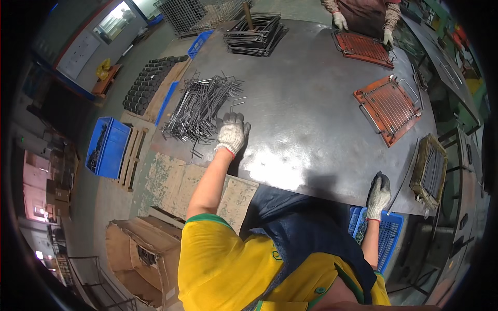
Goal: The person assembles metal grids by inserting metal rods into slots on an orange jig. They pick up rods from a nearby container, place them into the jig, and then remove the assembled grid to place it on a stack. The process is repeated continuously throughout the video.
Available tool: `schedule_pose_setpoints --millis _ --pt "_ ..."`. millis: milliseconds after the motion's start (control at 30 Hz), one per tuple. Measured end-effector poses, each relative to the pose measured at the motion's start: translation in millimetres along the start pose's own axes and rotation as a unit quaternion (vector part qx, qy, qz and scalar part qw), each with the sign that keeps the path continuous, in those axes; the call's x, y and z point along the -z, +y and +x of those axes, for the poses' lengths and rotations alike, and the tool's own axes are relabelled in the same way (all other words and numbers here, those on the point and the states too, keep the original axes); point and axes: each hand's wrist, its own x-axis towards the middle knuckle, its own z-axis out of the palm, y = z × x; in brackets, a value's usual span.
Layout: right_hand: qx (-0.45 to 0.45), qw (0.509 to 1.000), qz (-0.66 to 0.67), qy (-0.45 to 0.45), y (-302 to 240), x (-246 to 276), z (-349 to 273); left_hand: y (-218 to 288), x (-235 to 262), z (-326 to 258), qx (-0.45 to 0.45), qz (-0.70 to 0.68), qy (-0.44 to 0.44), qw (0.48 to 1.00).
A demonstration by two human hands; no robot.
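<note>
My left hand (pixel 232 136), in a pale knit glove with dark fingertips, lies on the metal tabletop with its fingers stretched out. It is beside the right edge of a heap of bent metal rods (pixel 202 106). Just beyond its fingertips lies a single bent rod (pixel 237 102). At the table's near right edge rests my right hand (pixel 379 196), gloved the same way. Its fingers point forward and nothing shows in them. Farther off on the right, an orange-red frame (pixel 382 123) carries a wire grid and bent wire handles.
A stack of wire frames (pixel 254 39) stands at the far left around a post. Across the table, a co-worker's gloved hands (pixel 340 20) touch another orange-red frame (pixel 363 47). A wood-edged tray of rods (pixel 429 168) and a blue basket (pixel 390 236) are at right; a cardboard box (pixel 168 249) is left.
</note>
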Motion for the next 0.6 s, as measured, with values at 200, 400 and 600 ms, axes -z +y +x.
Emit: schedule_pose_setpoints --millis 200,400,600 --pt "-0.064 0.982 -0.170 -0.057 -54 -9 27 25 34 17 -0.034 0.064 0.101 0.992" --pt "0.002 0.987 -0.157 -0.018 -65 -13 34 93 -20 9 -0.045 -0.080 0.154 0.984" --pt "0.011 0.985 -0.173 -0.009 -64 -10 30 90 -20 41 -0.071 -0.091 0.154 0.981"
